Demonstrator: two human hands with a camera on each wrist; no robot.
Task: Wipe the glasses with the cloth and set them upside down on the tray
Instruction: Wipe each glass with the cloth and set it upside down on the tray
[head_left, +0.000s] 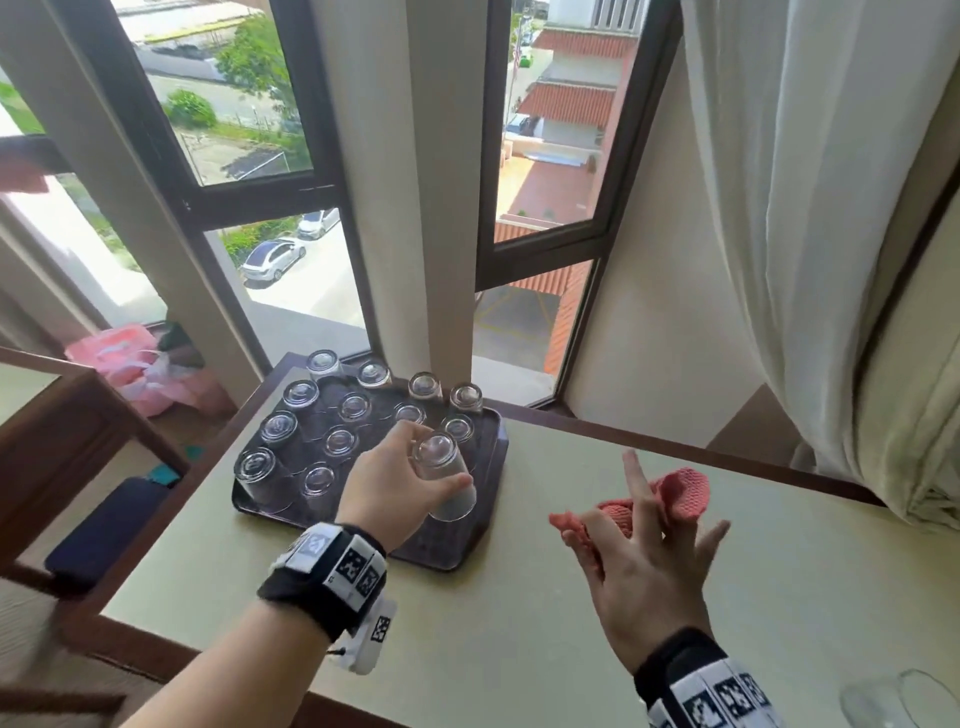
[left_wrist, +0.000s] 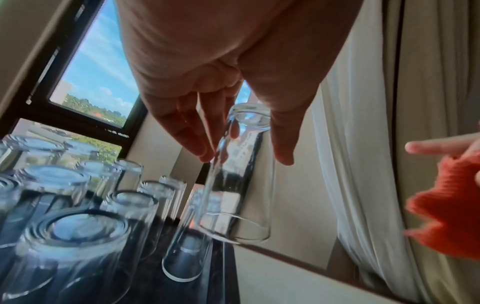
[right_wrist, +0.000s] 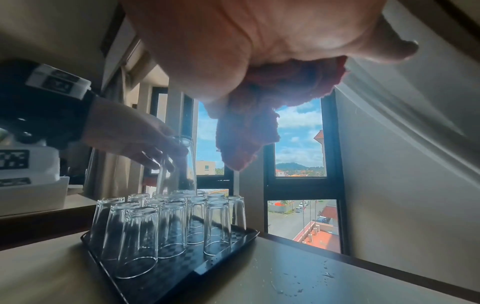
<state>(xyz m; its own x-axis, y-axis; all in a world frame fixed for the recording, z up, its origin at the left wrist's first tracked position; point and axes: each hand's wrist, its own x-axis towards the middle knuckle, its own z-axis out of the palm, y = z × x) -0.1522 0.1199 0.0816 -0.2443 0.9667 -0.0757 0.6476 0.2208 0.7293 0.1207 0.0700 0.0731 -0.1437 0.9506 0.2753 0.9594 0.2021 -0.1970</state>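
Here the left hand (head_left: 395, 483) grips an upside-down glass tumbler (head_left: 444, 475) by its upper part, holding it above the near right corner of the dark tray (head_left: 447, 553). The right hand (head_left: 644, 561), well apart over the desk (head_left: 519, 649), pinches a crumpled pink cloth (head_left: 675, 493) with its other fingers splayed. Inverted tumblers (head_left: 340, 441) stand in rows on the tray. Water droplets (right_wrist: 298, 286) speckle the desk.
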